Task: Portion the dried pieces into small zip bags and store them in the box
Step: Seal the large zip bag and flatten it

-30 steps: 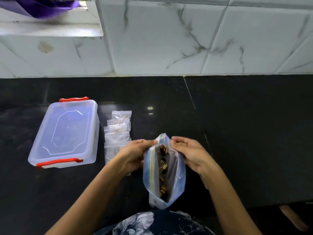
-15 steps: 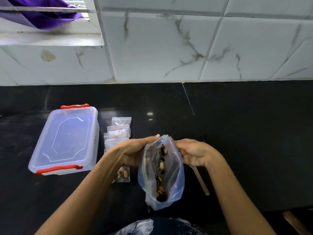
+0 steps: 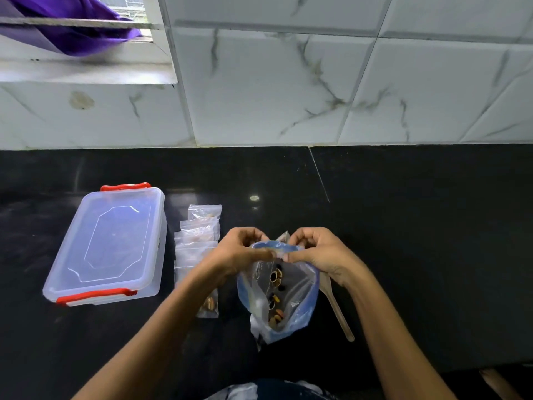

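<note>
A big blue-tinted zip bag (image 3: 288,295) with dried pieces (image 3: 275,298) inside hangs above the black counter. My left hand (image 3: 239,251) and my right hand (image 3: 320,252) both pinch its top edge, fingertips almost meeting at the middle. A row of small clear zip bags (image 3: 199,241) lies on the counter left of my hands; one small bag (image 3: 209,306) holding a few pieces lies nearest me, partly behind my left forearm. The clear plastic box (image 3: 112,243) with red clips stands at the left, lid on.
A wooden spoon (image 3: 336,310) lies on the counter under my right wrist. The black counter (image 3: 418,241) runs back to a white marble-tiled wall (image 3: 288,82). A purple cloth (image 3: 69,27) hangs at a window at the top left.
My hands came together at the top of the big bag, closing its mouth. The bag has dropped a little toward the counter.
</note>
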The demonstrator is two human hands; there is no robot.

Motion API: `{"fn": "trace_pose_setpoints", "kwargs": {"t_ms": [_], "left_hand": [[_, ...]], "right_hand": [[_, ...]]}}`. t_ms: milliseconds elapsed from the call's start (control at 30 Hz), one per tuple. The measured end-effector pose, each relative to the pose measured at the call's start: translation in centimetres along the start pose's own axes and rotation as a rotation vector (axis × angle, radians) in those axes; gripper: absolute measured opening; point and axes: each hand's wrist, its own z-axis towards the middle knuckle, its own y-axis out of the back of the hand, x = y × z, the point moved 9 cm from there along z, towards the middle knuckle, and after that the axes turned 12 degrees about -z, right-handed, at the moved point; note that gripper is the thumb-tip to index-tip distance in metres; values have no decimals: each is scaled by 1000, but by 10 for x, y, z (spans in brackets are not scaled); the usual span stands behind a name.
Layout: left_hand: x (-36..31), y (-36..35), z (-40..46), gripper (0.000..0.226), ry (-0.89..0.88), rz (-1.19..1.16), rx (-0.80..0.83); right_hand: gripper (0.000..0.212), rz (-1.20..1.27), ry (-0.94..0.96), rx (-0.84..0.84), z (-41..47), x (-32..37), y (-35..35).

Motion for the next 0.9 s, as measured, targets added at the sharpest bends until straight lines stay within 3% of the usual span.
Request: {"fn": "trace_pose_setpoints", "kwargs": {"t_ms": [100,200,267,300,400,467,567,633,700,733,800,900], "left_hand": [[-25,5,-8,22,-345,395,-330],[-34,5,-23,30,-409,580,-527],[-33,8,-21,37,-377,612,-547],[-34,9,-20,40,-364,611,-546],[-39,9,-20,44,-334,704,-585],[-40,6,-25,42,-322,774,-646],[-35,12,-25,42,-274,637,-648],[-22,18,-15,35,-184,342,-457],[-7,15,-16,26,-48,91,-235],[-1,15,-19,26,-1,88,-180],[2,23,-24,19,-33,219,-257],[-17,35,-37,12,-261,397,-543]], "right_hand": [[15,-121,63,-231,-3,11,7],[26,-93,11,-91,-13,13,1],[26,-49,-16,-29,-19,13,1],[21,-72,-5,-87,-20,14,5],[15,-341,52,-484,-23,21,23],[16,-402,129,-590,-24,27,19],[24,-170,33,-356,-12,11,3],[25,-32,-67,-212,-8,-2,-3],[19,20,-68,-234,-8,-3,1],[18,36,-48,-275,-9,-3,4],[17,-44,28,-390,-12,0,10],[26,-208,98,-428,-19,8,6]]}}
